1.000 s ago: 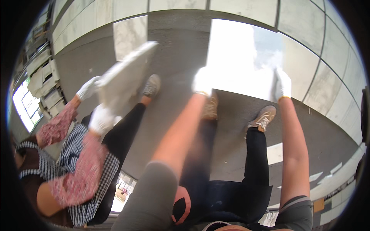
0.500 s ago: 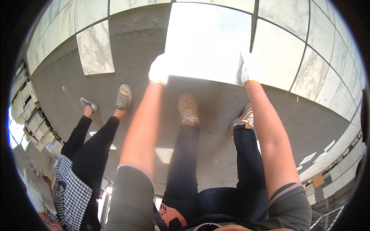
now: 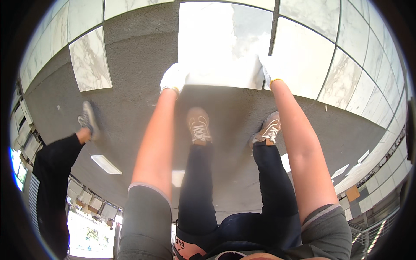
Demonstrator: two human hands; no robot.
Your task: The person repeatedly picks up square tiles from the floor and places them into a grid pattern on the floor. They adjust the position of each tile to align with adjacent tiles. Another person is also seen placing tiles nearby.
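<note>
A large glossy white tile [image 3: 208, 43] is in front of me, its surface washed out by glare and reflections. My left hand [image 3: 174, 78], in a white glove, is closed at its near left corner. At its right edge, near the other near corner, is my right hand [image 3: 268, 70], also in a white glove and gripping the side. Glare hides most of the fingers. Whether the tile rests fully on the floor or is slightly raised, I cannot tell. A cream tile [image 3: 301, 58] lies just to its right, across a narrow dark gap.
Rows of marble-patterned tiles [image 3: 310, 17] curve along the far side and right. A single veined tile [image 3: 91, 58] lies on the grey floor [image 3: 138, 52] to the left. Another person's leg [image 3: 58, 160] and shoe [image 3: 88, 119] are at the left. My shoes [image 3: 199, 125] stand below the tile.
The other person has stepped farther left, and only one shoe shows now. Reflections on the white tile have shifted, with more grey at its right. My hands remain at its sides.
</note>
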